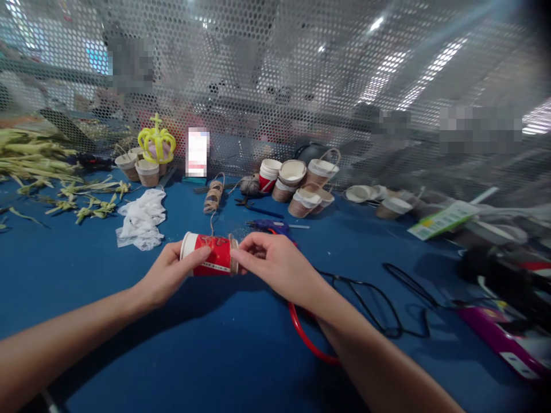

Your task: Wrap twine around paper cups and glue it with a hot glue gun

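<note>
A red paper cup (pixel 218 256) with a white rim lies sideways between my hands, above the blue table. My left hand (pixel 172 267) is closed around its rim end, thumb along the side. At the base end, my right hand (pixel 269 261) pinches at the brown twine wound in a band there; whether the twine itself is between the fingertips I cannot tell. A strand runs from the cup back to a bundle of twine (pixel 213 198) on the table. Just beyond my right hand lies a blue glue gun (pixel 269 226).
Twine-wrapped cups (pixel 303 201) and stacked paper cups (pixel 269 172) stand at the back. Crumpled white cloth (pixel 144 218) and dried husks (pixel 38 155) lie left. Black cable (pixel 379 298), a red cable (pixel 307 338) and a purple power strip (pixel 495 338) are right. Perforated mesh (pixel 267 74) stands behind.
</note>
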A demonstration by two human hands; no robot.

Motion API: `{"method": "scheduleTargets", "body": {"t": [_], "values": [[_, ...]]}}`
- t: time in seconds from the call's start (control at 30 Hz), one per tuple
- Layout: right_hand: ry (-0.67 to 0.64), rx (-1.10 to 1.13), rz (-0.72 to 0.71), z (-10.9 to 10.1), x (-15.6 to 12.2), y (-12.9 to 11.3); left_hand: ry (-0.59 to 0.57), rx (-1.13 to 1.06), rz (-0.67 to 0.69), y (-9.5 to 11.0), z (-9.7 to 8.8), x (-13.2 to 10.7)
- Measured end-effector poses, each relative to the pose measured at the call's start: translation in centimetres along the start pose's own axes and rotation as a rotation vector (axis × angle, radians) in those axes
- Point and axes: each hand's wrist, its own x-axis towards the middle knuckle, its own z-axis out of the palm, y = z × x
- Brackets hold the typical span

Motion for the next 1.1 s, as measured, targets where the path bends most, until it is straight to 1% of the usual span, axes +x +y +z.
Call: {"method": "scheduleTargets", "body": {"t": [0.1, 0.2, 0.27, 0.3, 0.37, 0.43, 0.5, 0.53, 0.63, 0.67, 0.7, 0.8, 0.93, 1.1], "values": [[-0.026, 0.101, 0.005, -0.6, 0.2, 0.0, -0.035, -0.023, -0.013, 0.0, -0.2, 0.1], [-0.048, 0.158, 0.036, -0.9, 0.4, 0.2, -0.073, 0.054, -0.006, 0.2, -0.3, 0.1], [-0.066, 0.175, 0.063, -0.8, 0.5, 0.4, -0.07, 0.1, -0.035, 0.3, -0.4, 0.2], [-0.072, 0.183, 0.067, -0.6, 0.6, 0.5, -0.069, 0.09, -0.059, 0.5, -0.4, 0.3], [-0.093, 0.212, 0.04, -0.2, 0.7, 0.7, -0.085, -0.02, -0.131, 0.7, -0.4, 0.6], [-0.132, 0.229, -0.015, 0.2, 0.7, 1.0, -0.103, -0.164, -0.217, 0.9, -0.4, 0.7], [-0.132, 0.191, -0.078, 0.3, 0.8, 1.2, -0.099, -0.248, -0.263, 1.1, -0.3, 0.8], [-0.094, 0.141, -0.106, 0.3, 0.8, 1.3, -0.088, -0.258, -0.264, 1.2, -0.3, 0.8], [0.085, -0.045, -0.158, -0.1, 1.0, 1.4, -0.041, -0.22, -0.235, 1.2, -0.1, 0.7], [0.11, -0.092, -0.168, -0.2, 1.1, 1.5, -0.037, -0.201, -0.231, 1.1, -0.1, 0.7], [0.104, -0.125, -0.174, -0.2, 1.1, 1.5, -0.035, -0.184, -0.229, 1.0, -0.2, 0.7], [0.028, -0.162, -0.189, -0.1, 1.2, 1.5, -0.042, -0.158, -0.223, 0.6, -0.3, 0.7], [0.012, -0.141, -0.237, 0.4, 1.1, 1.5, -0.037, -0.134, -0.232, 0.3, -0.4, 0.7], [-0.048, -0.135, -0.332, 1.4, 1.0, 1.4, -0.091, -0.065, -0.242, 0.3, -0.2, 0.5]]}}
